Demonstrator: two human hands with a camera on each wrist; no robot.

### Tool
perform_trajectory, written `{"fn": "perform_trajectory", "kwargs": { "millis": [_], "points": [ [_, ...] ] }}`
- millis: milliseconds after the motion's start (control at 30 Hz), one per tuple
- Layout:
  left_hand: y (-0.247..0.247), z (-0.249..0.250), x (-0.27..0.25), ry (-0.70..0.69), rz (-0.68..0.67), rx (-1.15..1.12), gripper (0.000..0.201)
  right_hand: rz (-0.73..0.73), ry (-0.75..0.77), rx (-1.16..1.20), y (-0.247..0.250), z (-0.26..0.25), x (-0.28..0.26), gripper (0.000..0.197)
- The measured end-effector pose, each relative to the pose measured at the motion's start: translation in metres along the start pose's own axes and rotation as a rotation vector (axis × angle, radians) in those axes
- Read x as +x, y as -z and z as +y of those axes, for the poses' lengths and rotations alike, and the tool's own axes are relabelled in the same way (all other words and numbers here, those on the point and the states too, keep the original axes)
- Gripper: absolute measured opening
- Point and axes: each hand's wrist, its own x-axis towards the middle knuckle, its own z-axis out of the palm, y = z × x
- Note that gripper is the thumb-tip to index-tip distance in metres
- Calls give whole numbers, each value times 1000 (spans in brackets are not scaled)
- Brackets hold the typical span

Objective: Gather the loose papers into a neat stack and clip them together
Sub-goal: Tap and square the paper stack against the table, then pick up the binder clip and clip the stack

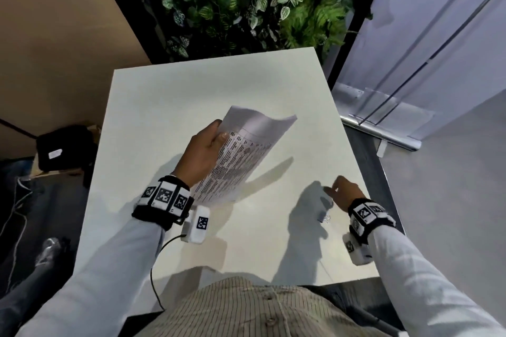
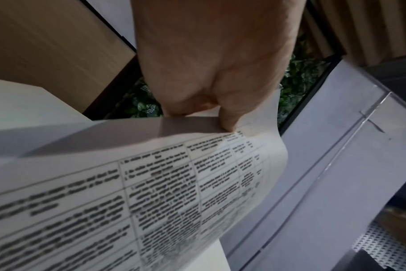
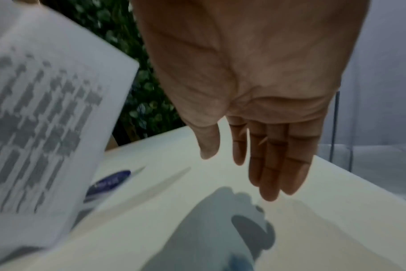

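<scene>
My left hand (image 1: 215, 135) grips a stack of printed papers (image 1: 242, 156) by its left edge, thumb on top, and holds it tilted above the white table (image 1: 169, 107). The left wrist view shows the thumb and fingers (image 2: 227, 122) pinching the curled sheets (image 2: 151, 183). My right hand (image 1: 338, 190) hovers open over the table's right side, holding nothing; its fingers (image 3: 273, 165) hang straight. A small dark clip (image 1: 324, 218) lies on the table just below that hand, in its shadow. The papers (image 3: 42, 119) appear blurred at the left of the right wrist view.
A dark blue oblong object (image 3: 111, 181) lies on the table, partly hidden behind the papers. The table's right edge (image 1: 364, 200) runs close to my right hand. Leafy plants (image 1: 246, 0) stand beyond the far edge. A black bag (image 1: 63, 148) sits on the floor at left.
</scene>
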Motion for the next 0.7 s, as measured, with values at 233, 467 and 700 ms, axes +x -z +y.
{"fn": "perform_trajectory", "kwargs": {
  "millis": [233,467,700],
  "points": [
    [-30,18,-7,51,-142,-4,32,-160,-62,-88,-39,37,-7,34],
    [-52,19,0,98,-163,4,42,-162,-50,178,-27,35,-1,32],
    [-70,28,7,146,-233,58,38,111,271,908,60,-7,8,18]
  ]
}}
